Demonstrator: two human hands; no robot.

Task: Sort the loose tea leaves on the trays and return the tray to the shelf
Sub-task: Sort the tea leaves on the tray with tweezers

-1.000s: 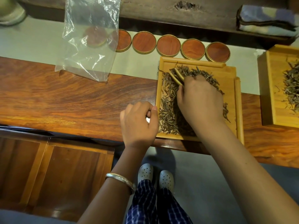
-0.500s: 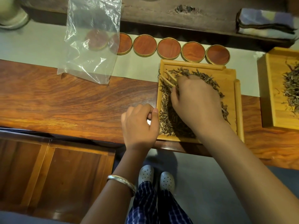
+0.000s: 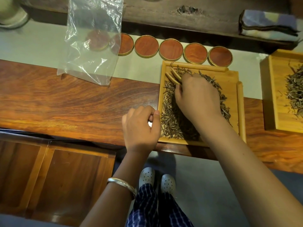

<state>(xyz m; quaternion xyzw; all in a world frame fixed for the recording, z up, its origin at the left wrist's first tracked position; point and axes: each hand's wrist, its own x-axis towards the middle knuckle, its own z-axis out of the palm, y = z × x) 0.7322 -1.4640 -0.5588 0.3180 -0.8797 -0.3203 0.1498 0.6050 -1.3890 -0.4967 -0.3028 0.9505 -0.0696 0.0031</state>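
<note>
A light bamboo tray (image 3: pixel 230 82) lies at the wooden table's front edge, with a spread of loose dry tea leaves (image 3: pixel 168 122) in it. My right hand (image 3: pixel 198 97) is low over the leaves and grips bamboo tweezers (image 3: pixel 173 77), whose tips point at the tray's far left corner. The hand and forearm hide the middle of the leaf pile. My left hand (image 3: pixel 141 128) rests on the table just left of the tray, fingers curled, thumb near the tray's left rim. I see nothing plainly held in it.
A second bamboo tray (image 3: pixel 270 95) with more tea leaves (image 3: pixel 295 92) stands at the right. Behind the trays lies a row of round red-brown lids (image 3: pixel 171 49). A clear plastic bag (image 3: pixel 93 46) lies at the back left, a folded cloth (image 3: pixel 268 23) at the back right.
My right hand has shifted the tweezers slightly left, toward the tray's far left corner. My left hand has stayed beside the tray.
</note>
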